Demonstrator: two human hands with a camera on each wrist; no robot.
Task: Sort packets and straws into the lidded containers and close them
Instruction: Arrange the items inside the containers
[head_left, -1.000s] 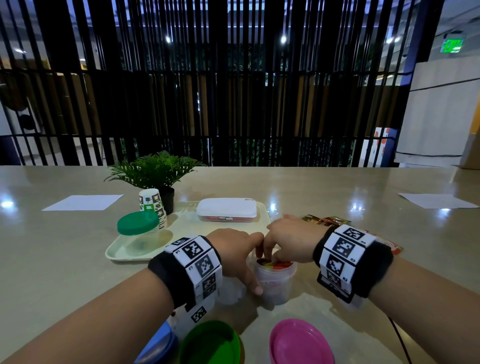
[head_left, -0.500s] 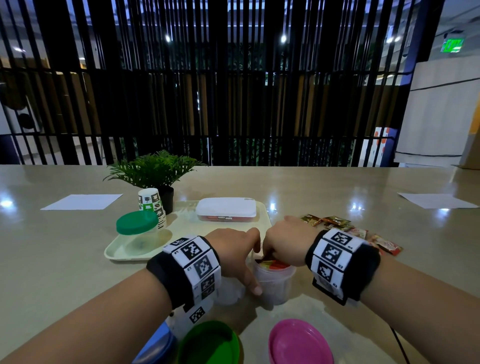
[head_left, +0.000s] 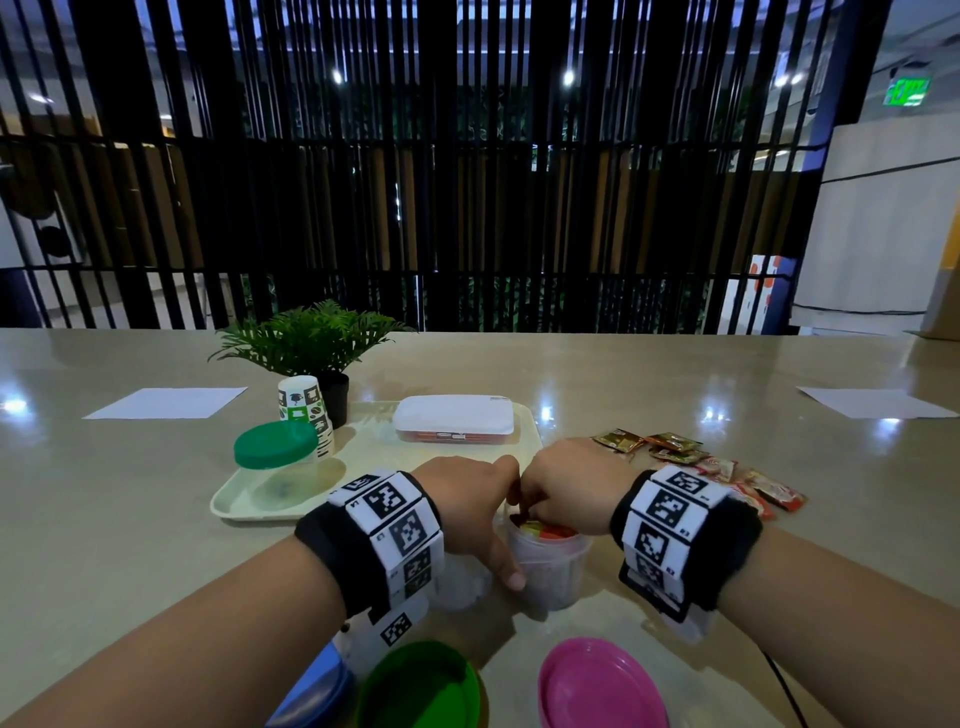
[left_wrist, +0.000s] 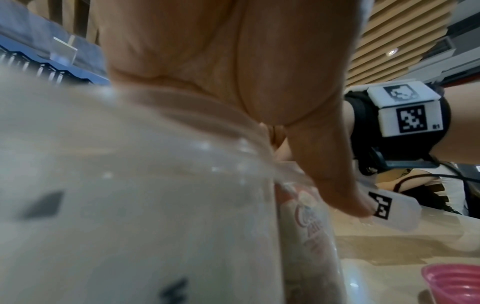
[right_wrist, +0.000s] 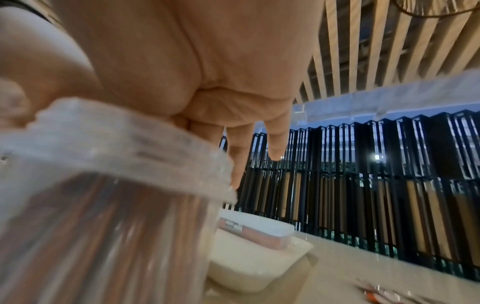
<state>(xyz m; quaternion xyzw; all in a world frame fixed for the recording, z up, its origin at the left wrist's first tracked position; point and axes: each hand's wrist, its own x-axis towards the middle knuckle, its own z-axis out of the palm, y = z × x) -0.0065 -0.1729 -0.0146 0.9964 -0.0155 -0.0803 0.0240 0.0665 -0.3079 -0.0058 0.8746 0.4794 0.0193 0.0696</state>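
Standing on the tabletop (head_left: 104, 519) directly beneath both hands: one clear round container (head_left: 550, 564), lid off, holding red and yellow packets (head_left: 543, 531).

Left hand (head_left: 467, 499): grip wrapped around the container's left wall, thumb laid down the near side, fingers at the far rim; wrist level, forearm reaching in from the near left.

Right hand (head_left: 566, 491): knuckles up, fingers curled downward into the container's mouth among the packets; whether they pinch one cannot be told. Ring and little fingers hang past the far rim.

Loose packets (head_left: 696, 462): on the tabletop just right of and beyond the right wrist.

Pink lid (head_left: 597, 686) and green lid (head_left: 421, 686): upturned, nearer the person than both hands.

Tray (head_left: 244, 512): beyond the left hand, carrying a green-lidded jar (head_left: 278, 457) and a closed white box (head_left: 453, 418).
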